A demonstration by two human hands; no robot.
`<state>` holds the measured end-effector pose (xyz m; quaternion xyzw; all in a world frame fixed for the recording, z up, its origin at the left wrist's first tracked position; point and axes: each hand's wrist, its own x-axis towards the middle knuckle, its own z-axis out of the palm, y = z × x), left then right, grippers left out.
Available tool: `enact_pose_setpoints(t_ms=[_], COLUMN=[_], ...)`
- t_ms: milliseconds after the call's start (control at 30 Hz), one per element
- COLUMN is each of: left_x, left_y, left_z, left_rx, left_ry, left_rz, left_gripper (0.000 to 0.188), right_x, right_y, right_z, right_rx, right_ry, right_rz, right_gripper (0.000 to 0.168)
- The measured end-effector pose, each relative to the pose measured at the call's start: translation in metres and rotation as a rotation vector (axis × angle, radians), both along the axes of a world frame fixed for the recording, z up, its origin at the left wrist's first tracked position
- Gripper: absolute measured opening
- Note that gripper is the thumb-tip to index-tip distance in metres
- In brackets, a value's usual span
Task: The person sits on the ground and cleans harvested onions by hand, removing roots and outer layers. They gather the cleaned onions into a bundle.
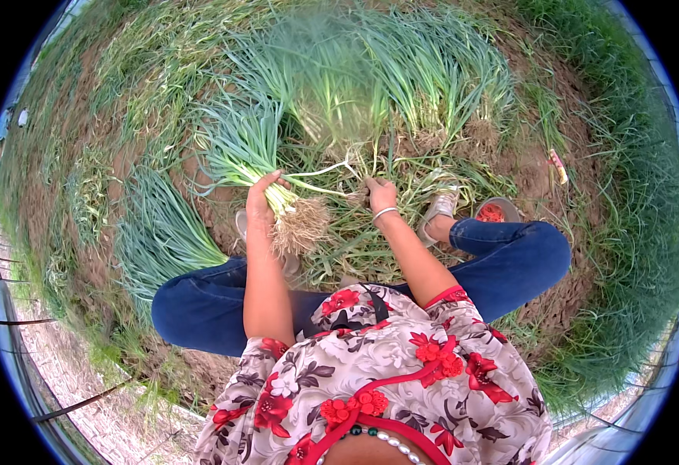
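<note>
My left hand (pixel 265 196) grips a bunch of scallions (pixel 245 165). Its brown, stringy roots (pixel 302 225) hang toward me and its green leaves fan away to the upper left. Two thin pale stalks stick out of this bunch to the right. My right hand (pixel 381 194), with a bangle at the wrist, has its fingertips closed at the end of a forked pale scallion strand (pixel 348 163); whether it is stalk or peeled skin is hard to tell. Loose leaves and peelings (pixel 345 250) litter the ground beneath both hands.
Bunched scallions (pixel 426 87) lie in a row ahead, partly blurred. Another pile (pixel 162 232) lies by my left knee. A bowl (pixel 512 210) with red bits stands beyond my right knee, near a red-and-yellow wrapper (pixel 558 167). Dense green plants (pixel 635 232) border the right.
</note>
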<state>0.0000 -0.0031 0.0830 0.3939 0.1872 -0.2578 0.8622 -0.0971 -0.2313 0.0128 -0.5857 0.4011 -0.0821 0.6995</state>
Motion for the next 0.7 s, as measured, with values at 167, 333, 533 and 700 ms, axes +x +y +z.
enact_pose_setpoints(t_ms=[167,333,533,700], left_x=[0.0,-0.002,-0.004,-0.024], left_y=[0.005,-0.004,-0.001,-0.016], left_z=[-0.006,-0.009,-0.02,-0.049], left_rx=[0.007,-0.017,-0.148,-0.118], left_ry=[0.025,0.038,0.008,0.057], left_rz=[0.011,-0.031,-0.044,-0.167], left_gripper=[0.017,0.017,0.024,0.028], right_x=[-0.001,0.002,0.002,0.019], right_y=[-0.026,0.02,0.027,0.052], right_z=[0.046,0.072,0.028,0.051], right_rx=[-0.726,-1.3,0.127,-0.331], right_ry=[-0.08,-0.369,-0.137,-0.1], right_rz=[0.426,0.868,0.441,0.566], right_gripper=[0.035,0.046,0.021,0.024])
